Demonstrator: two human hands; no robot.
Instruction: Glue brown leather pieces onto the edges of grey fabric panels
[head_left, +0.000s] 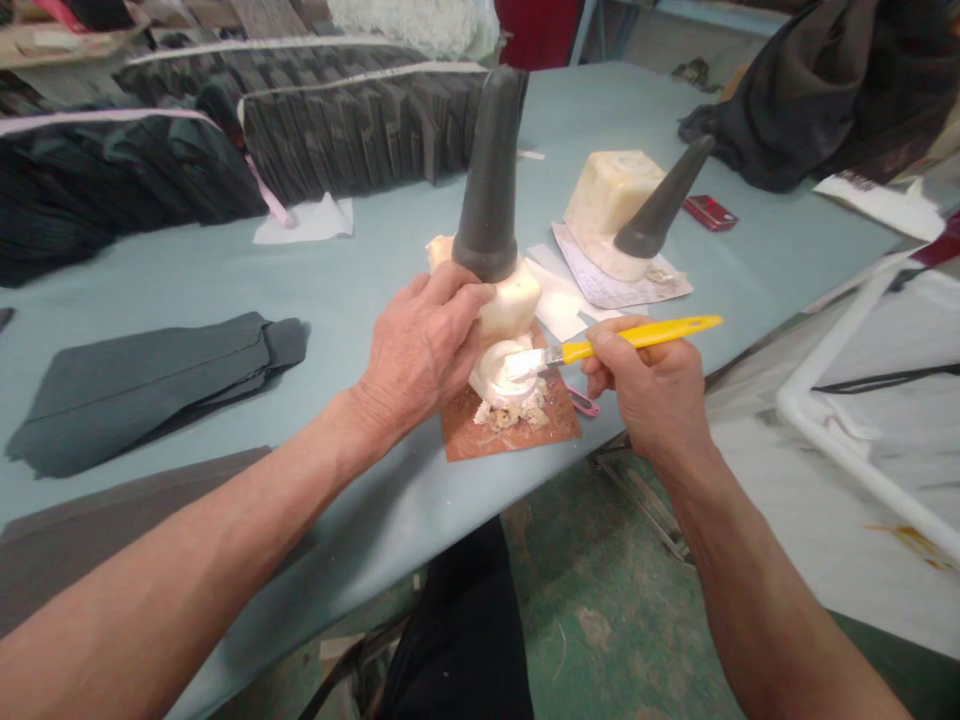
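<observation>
In my right hand [652,385] is a brush with a yellow handle [641,338]. Its white-coated bristles touch white paste in a small round cup [501,372], whose rim is crusted with dried lumps. My left hand [427,335] grips the side of a cream-coloured block [510,300] right behind the cup, fingers by the foot of an upright black cone [487,180]. Under block and cup lies a brown board [469,435]. To the right stands a second cream block [611,195] with a tilted black cone [667,200], on a pale sheet.
Stacked dark fabric pieces [360,130] line the back left. Folded dark cloth [157,385] lies left of my arm. A small red box [710,212] and a dark cloth heap [817,90] are at right. Beside the table's right edge is a white tubular frame [817,375].
</observation>
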